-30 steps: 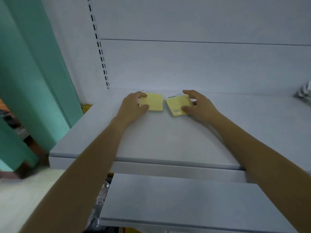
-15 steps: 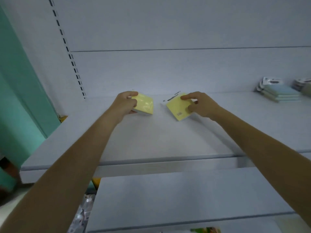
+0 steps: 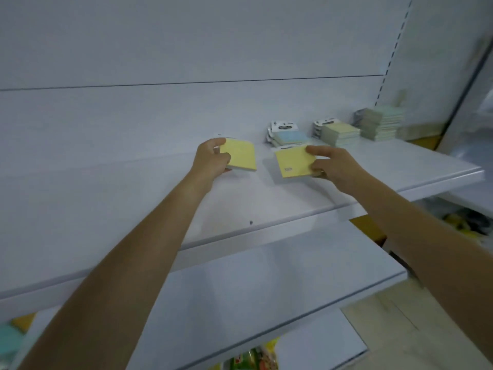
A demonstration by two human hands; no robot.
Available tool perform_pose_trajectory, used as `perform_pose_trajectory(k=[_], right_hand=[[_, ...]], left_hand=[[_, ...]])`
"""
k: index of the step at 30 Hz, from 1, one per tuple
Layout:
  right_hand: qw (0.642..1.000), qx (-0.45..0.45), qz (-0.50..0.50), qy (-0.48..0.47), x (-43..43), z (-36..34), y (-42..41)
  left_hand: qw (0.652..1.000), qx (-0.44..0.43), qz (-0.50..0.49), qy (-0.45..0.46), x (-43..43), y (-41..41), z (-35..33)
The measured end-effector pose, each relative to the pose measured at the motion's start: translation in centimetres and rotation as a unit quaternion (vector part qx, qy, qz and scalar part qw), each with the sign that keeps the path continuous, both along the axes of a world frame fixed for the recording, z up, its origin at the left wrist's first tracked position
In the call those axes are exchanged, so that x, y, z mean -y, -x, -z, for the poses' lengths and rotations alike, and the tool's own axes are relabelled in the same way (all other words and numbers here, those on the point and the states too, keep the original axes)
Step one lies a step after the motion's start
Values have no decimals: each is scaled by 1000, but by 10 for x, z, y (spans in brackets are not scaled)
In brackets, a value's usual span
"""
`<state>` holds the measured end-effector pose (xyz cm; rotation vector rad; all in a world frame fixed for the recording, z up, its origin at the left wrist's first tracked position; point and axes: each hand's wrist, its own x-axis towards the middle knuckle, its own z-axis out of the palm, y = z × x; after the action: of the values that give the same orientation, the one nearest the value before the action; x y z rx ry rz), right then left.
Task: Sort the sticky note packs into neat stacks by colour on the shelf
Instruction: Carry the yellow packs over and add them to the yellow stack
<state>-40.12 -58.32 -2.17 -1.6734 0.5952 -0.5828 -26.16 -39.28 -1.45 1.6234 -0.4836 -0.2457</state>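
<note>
My left hand (image 3: 212,161) grips a yellow sticky note pack (image 3: 242,157) by its left edge, held just above the white shelf (image 3: 133,198). My right hand (image 3: 333,165) pinches a second yellow pack (image 3: 293,161) by its right side, tilted, beside the first. Behind them on the shelf lie a blue pack stack (image 3: 289,137), a pale yellow-green stack (image 3: 338,133) and a taller pale green stack (image 3: 381,122).
The shelf's front edge (image 3: 266,228) runs diagonally below my forearms. A lower white shelf (image 3: 240,289) juts out beneath it. Colourful goods (image 3: 250,359) show under that. A perforated upright (image 3: 392,52) stands at the back right, with floor (image 3: 426,329) at the lower right.
The view has swung right, bringing the blue and green stacks into sight. Both hands have lifted their yellow packs off the shelf and carried them rightward towards those stacks.
</note>
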Motion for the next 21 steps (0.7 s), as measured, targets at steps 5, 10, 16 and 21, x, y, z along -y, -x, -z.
perform_pose_trajectory(k=[5, 10, 16, 21], right_hand=[[999, 25, 32, -34, 63, -5, 30], [998, 34, 58, -18, 114, -8, 37], [996, 46, 81, -8, 171, -16, 30], [993, 62, 94, -23, 222, -24, 16]], left_hand=[[1000, 15, 17, 6, 71, 21, 0], [999, 34, 25, 4, 131, 15, -10], [997, 64, 51, 5, 198, 0, -21], [997, 67, 48, 2, 243, -8, -21]])
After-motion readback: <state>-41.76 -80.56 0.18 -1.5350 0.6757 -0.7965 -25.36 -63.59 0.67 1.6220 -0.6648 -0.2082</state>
